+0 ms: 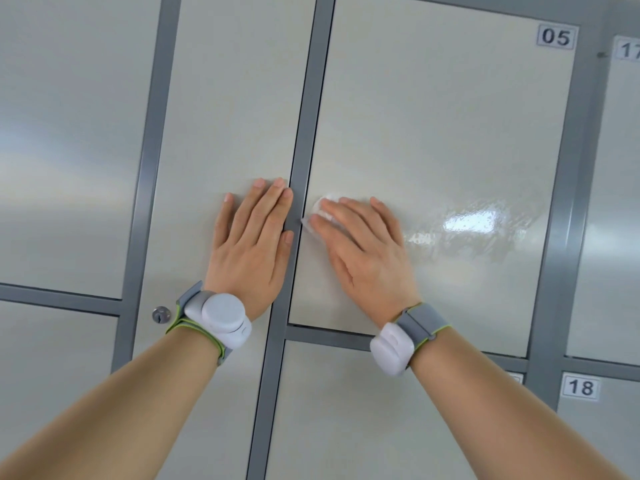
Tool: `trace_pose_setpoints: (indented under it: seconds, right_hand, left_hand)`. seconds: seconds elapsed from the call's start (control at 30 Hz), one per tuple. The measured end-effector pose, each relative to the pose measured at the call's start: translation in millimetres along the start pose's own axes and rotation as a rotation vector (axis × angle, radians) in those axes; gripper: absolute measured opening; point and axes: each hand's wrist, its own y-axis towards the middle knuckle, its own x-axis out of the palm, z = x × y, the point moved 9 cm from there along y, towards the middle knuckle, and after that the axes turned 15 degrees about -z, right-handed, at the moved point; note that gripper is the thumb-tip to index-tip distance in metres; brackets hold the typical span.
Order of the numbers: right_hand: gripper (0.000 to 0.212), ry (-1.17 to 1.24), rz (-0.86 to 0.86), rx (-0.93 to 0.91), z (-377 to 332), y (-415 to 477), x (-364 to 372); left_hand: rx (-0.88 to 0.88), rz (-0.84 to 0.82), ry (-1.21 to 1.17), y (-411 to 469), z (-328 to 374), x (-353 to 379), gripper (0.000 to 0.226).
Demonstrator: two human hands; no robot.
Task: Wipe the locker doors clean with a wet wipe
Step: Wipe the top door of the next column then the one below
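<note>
Presses wet wipe (323, 206) to locker door 05 (450, 116) with right hand (365, 252), fingers (330, 230) straight; lays left hand (252, 244), fingers released, on neighbouring door (225, 98).

right hand (363, 244) flat on wet wipe (323, 211) against locker door 05 (450, 116), left hand (254, 240) flat on neighbouring door (228, 98)

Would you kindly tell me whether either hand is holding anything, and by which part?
Nothing is gripped: the right hand presses the wet wipe against the locker door under straight fingers; the left hand lies flat, empty.
</note>
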Motion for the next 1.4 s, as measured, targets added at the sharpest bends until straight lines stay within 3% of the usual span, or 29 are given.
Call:
trace_pose_setpoints:
  seconds: [0.27, 0.53, 1.03, 1.27, 1.4]
  right_hand:
    - [0.027, -0.058, -0.044, -0.108, -16, -15, 1]
    - [0.029, -0.012, 0.027, 0.080, 18, -12, -8]
    - [0.029, -0.012, -0.076, -0.077, -15, -35, 5]
    - [0.025, 0.012, 0.049, 0.171, 32, -32, -17]
    - [0.032, 0.020, 0.025, 0.154, 25, -39, -12]
  left_hand:
    - [0.007, 0.010, 0.001, -1, 1, 0, 0.048]
    - [-0.004, -0.008, -0.005, 0, 0, 1, 0.048]
    - [0.000, -0.018, -0.003, 0, 0, 1, 0.048]
    - [-0.004, -0.019, -0.008, 0, 1, 1, 0.049]
    - [-0.005, -0.022, -0.005, 0, 0, 2, 0.049]
